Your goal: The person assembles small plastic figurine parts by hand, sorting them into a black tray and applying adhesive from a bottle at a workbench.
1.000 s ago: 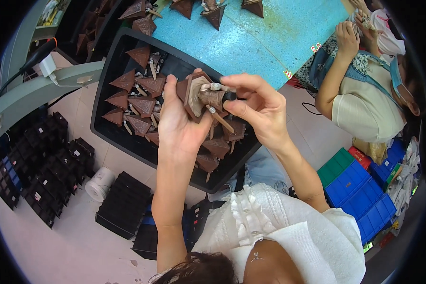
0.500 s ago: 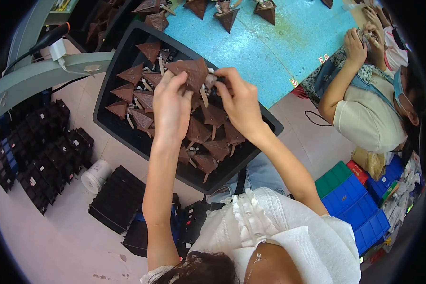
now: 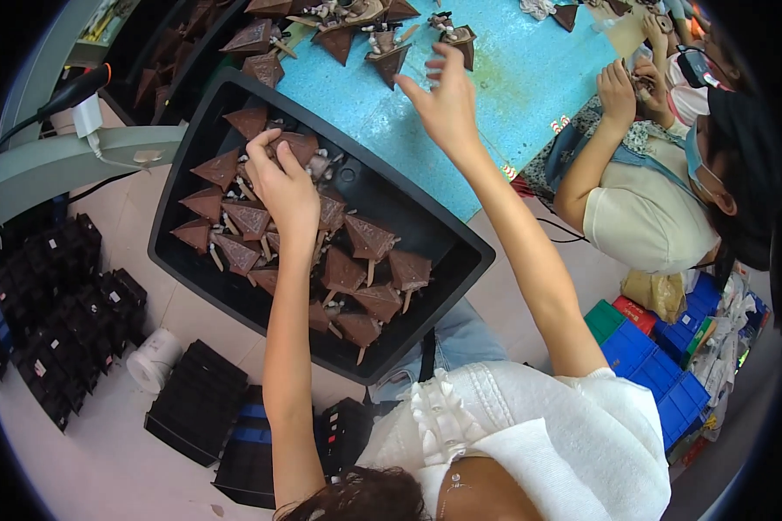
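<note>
A black tray holds several brown, pointed, roof-shaped ornaments with small pale parts and light wooden sticks. My left hand is over the tray's far left part, its fingers bent on one brown ornament lying among the others. Part of that ornament is hidden by the hand. Stretched over the blue tabletop, my right hand is empty with its fingers apart. Its fingertips are close to an ornament with a grey figure on it, and another such ornament lies just left of them.
More brown ornaments lie at the table's far left. A co-worker sits at the right, handling a small brown thing. Black crates and a white bucket stand on the floor at left, blue bins at right.
My hands have parted. The left has lowered the ornament into the tray; the right has let go of it and moved up and right over the table. The whole view has shifted slightly.
</note>
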`<state>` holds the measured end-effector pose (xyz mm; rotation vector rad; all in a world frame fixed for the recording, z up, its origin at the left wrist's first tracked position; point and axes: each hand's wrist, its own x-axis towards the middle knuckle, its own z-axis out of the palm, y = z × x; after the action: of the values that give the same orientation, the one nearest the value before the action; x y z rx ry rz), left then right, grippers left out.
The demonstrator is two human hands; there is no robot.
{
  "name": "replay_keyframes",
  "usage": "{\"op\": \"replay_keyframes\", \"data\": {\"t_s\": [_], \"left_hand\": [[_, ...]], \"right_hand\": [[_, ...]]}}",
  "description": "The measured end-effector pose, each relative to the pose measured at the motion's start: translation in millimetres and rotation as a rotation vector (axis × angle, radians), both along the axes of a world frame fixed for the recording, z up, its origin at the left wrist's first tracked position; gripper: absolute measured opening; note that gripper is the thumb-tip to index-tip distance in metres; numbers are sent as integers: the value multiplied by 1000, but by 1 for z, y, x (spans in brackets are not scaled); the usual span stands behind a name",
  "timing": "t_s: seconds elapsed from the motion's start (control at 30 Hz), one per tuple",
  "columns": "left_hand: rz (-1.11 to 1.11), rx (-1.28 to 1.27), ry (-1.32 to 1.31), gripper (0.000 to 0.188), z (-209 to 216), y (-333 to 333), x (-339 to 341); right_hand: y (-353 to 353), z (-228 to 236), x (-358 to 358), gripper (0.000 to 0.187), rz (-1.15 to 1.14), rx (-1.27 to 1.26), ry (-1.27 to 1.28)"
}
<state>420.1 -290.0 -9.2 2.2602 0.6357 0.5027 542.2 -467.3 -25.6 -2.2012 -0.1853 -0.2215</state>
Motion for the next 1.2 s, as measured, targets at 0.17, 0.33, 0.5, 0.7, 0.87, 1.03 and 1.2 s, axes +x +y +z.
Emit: {"op": "replay_keyframes", "data": {"t_s": [0.17,0.33,0.5,0.7,0.87,1.03,1.2], "left_hand": [[-44,74,22,16,-4,-3,2],[-55,105,-10,14,-12,-10,-3],[44,215,-34,15,-14,3,7],[-168,215,-65,52,72,-28,-15],[-731,246,-153,65,140,-62,-27],[-135,-1619,-152,57,161,-72,-36],[-239,-1721,-138,67,166,-93,-49]], "right_hand": [[23,-40,31,68,85,-137,-116],[12,-44,28,60,86,-22,-30],[2,3,0,59,94,111,187],[-38,102,-48,55,373,221,352],[-48,191,-77,56,771,-60,344],[-68,198,-113,51,362,570,436],[-45,202,-154,41,276,916,707]]}}
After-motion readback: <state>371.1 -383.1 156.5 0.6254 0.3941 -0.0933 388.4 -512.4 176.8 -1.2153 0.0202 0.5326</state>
